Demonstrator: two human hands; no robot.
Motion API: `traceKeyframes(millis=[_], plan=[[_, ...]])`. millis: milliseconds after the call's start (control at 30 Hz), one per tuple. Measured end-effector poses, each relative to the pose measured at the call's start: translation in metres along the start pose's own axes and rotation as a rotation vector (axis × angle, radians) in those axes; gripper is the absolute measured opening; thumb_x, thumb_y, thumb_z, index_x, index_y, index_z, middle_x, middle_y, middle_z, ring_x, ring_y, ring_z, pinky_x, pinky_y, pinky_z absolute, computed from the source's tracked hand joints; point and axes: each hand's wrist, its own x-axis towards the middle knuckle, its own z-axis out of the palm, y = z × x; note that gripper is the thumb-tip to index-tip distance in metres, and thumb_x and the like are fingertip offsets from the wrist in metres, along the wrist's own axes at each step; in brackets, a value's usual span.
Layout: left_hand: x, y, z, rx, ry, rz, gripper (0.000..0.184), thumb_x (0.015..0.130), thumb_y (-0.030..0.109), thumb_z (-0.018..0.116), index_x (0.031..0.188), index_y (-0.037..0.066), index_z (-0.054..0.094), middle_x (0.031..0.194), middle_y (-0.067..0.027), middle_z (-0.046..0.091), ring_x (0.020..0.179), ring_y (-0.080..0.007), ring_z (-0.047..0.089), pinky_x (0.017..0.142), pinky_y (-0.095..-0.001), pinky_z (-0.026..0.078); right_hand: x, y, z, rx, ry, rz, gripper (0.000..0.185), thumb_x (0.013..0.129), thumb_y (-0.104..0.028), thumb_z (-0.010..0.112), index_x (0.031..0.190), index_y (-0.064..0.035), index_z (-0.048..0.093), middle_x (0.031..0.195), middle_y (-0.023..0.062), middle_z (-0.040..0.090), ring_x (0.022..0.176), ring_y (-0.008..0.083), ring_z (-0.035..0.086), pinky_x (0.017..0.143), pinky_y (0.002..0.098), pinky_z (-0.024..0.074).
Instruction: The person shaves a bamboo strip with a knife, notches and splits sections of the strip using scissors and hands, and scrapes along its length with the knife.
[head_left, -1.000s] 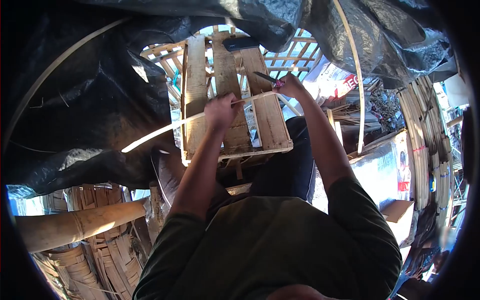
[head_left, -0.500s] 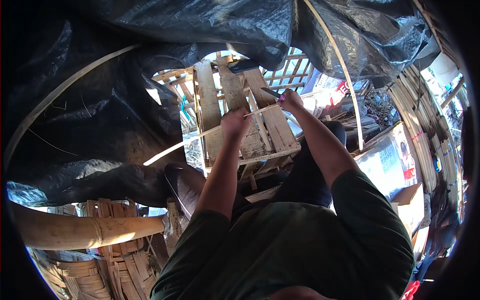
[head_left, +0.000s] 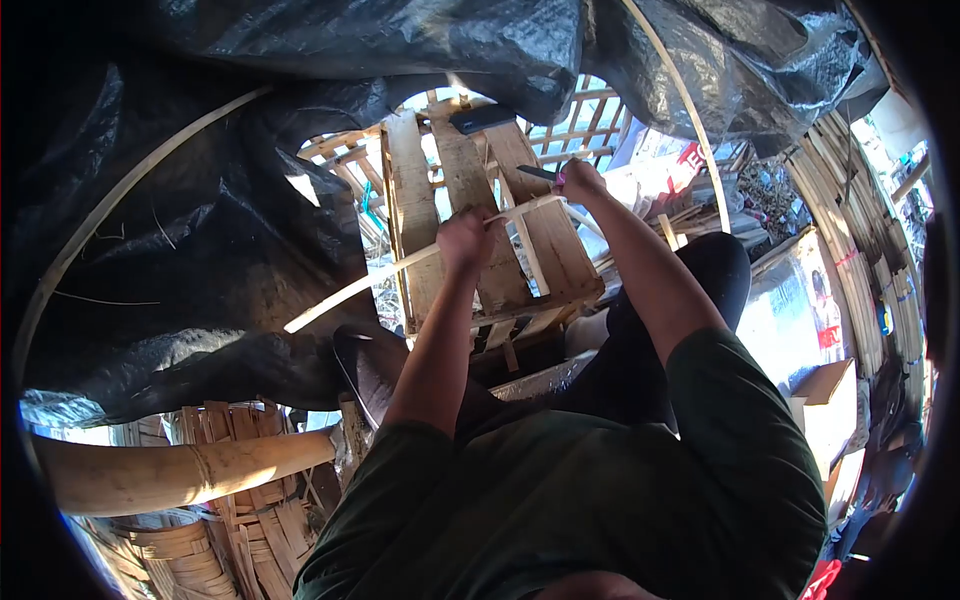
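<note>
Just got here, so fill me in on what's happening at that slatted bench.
A seated person grips a long pale strip in the left hand over the slatted wooden bench. The right hand holds a dark-bladed knife at the strip's far end. Another dark object lies at the bench's far edge; what it is, I cannot tell.

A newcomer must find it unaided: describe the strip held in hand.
Look to the slatted wooden stand before the person. Over it, the left hand grips a long, pale strip, one end reaching the right hand. Unlike the curved strips by the black sheeting, it is held.
</note>
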Motion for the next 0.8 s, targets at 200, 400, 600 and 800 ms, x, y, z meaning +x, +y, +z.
traceKeyframes(millis=[200,400,600,800], plan=[[0.001,0.005,-0.005,0.032,-0.028,-0.018,0.029,0.076,0.043,0.077,0.083,0.015,0.07,0.085,-0.0054,0.069,0.076,-0.028,0.068,0.066,-0.0413,0.053,-0.007,-0.001,0.0,0.02,0.038,0.005,0.032,0.072,-0.035,0.083,0.09,-0.0112,0.071,0.092,0.0152,0.071,0.091,0.0341,0.069,0.079,0.0457,0.0543],[0.005,0.004,-0.001,0.06,-0.092,-0.092,0.031,0.076,0.045,0.077,0.081,0.016,0.069,0.081,-0.0046,0.069,0.075,-0.0272,0.068,0.066,-0.0407,0.053,-0.002,0.0,-0.002,0.038,0.034,-0.014,0.032,0.072,-0.036,0.084,0.088,-0.0117,0.071,0.091,0.0151,0.071,0.089,0.0346,0.069,0.076,0.0455,0.055],[0.006,0.005,0.001,0.092,-0.066,-0.093,0.032,0.075,0.047,0.077,0.08,0.017,0.068,0.075,-0.0044,0.069,0.069,-0.0271,0.068,0.06,-0.041,0.053,-0.002,-0.001,-0.003,-0.037,-0.04,-0.013,0.046,0.073,-0.041,0.082,0.105,-0.0112,0.068,0.102,0.0132,0.07,0.1,0.032,0.068,0.082,0.0449,0.0553],[0.007,0.003,0.001,0.077,0.011,0.013,0.033,0.074,0.041,0.08,0.076,0.013,0.063,0.075,-0.0043,0.065,0.065,-0.0281,0.066,0.058,-0.0412,0.051,0.004,0.021,-0.009,0.171,-0.052,-0.274,0.024,0.074,-0.029,0.078,0.084,-0.0083,0.071,0.082,0.0158,0.07,0.083,0.0343,0.069,0.073,0.0442,0.0536]])
